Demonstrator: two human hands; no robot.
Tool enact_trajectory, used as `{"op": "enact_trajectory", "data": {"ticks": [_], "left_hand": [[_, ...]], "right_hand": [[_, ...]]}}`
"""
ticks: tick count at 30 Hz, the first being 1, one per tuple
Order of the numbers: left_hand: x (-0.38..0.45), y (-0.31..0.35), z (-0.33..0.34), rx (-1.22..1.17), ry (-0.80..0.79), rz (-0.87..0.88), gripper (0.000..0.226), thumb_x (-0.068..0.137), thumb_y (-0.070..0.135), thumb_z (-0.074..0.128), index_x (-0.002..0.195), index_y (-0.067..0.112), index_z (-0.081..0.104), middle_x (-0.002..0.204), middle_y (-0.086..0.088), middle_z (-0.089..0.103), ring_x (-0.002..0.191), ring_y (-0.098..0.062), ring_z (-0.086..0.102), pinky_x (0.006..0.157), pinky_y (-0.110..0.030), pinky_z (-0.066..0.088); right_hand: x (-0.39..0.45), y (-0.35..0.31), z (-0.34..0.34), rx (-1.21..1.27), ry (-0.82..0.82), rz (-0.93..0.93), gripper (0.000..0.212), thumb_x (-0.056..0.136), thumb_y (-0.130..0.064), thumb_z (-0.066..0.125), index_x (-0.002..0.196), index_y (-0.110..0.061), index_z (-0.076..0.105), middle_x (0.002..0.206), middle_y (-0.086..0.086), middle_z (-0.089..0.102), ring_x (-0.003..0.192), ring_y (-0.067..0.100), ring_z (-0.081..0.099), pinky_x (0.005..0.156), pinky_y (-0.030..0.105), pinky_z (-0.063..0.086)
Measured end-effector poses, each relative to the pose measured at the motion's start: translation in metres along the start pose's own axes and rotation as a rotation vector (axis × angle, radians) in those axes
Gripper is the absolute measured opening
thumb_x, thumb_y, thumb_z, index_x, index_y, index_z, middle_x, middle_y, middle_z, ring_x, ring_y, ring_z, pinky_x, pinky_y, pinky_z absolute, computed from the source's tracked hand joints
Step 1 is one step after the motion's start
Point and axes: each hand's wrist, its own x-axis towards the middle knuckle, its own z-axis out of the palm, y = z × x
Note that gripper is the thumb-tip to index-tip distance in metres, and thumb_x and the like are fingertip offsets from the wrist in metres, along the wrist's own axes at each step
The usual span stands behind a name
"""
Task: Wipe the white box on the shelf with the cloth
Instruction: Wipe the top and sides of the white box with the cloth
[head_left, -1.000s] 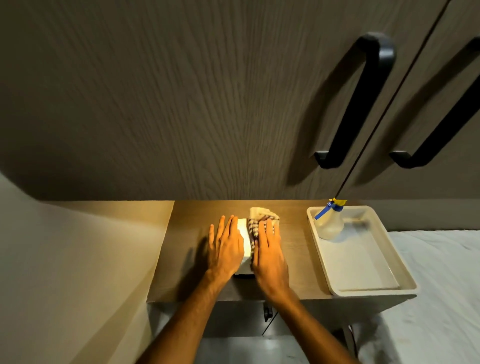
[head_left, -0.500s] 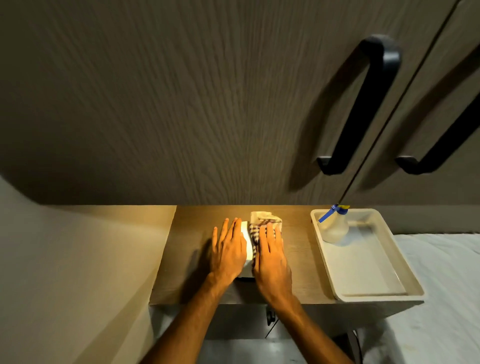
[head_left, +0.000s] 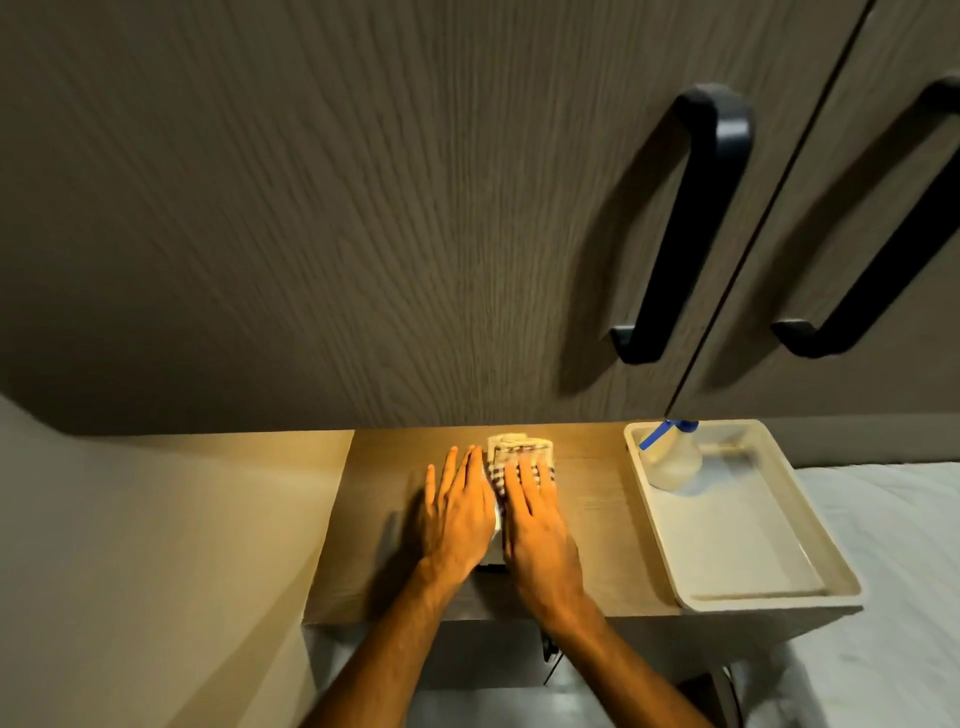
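Wooden shelf (head_left: 597, 519) under dark cabinet doors (head_left: 363, 208); both hands flat, right (head_left: 540, 530) on cloth (head_left: 519, 452), box seemingly beneath.

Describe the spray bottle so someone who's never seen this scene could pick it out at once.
Find the wooden shelf beneath the dark cabinet doors, then the white rectangular tray on its right end. The spray bottle stands in the tray's far left corner: a pale translucent body with a blue nozzle, the only thing in the tray and well clear of both hands.

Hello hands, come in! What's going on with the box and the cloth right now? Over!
Left hand flat on white box. Right hand flat, pressing checked cloth onto it. Tray with spray bottle off right, nothing blocking.
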Motion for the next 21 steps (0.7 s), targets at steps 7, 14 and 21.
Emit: {"op": "enact_trajectory", "data": {"ticks": [7,14,21], "left_hand": [[0.005,0.000,-0.001,0.011,-0.022,0.000,0.053,0.106,0.028,0.032,0.155,0.013,0.024,0.164,-0.007,0.030,0.155,-0.023,0.015,0.128,-0.049,0.011],[0.011,0.001,-0.008,0.035,-0.042,-0.033,0.055,0.103,0.037,0.023,0.155,0.019,0.028,0.165,-0.006,0.026,0.154,-0.027,0.017,0.127,-0.051,0.007],[0.042,0.057,-0.016,-0.010,-0.170,0.010,0.049,0.107,0.038,0.026,0.153,0.021,0.030,0.164,-0.005,0.028,0.154,-0.025,0.014,0.127,-0.052,0.002]], "right_hand": [[0.058,0.004,-0.020,-0.072,-0.120,-0.006,0.053,0.105,-0.035,0.041,0.155,-0.027,0.026,0.165,-0.002,0.023,0.152,0.021,0.021,0.117,0.038,0.038],[0.036,0.050,-0.034,0.644,0.103,0.619,0.040,0.104,-0.041,0.040,0.135,-0.023,0.058,0.123,0.004,0.068,0.097,0.010,0.064,0.079,0.016,0.051],[0.000,0.104,-0.024,0.884,0.135,0.845,0.045,0.105,-0.032,0.040,0.147,-0.015,0.045,0.146,0.013,0.051,0.130,0.031,0.053,0.100,0.036,0.045]]}}
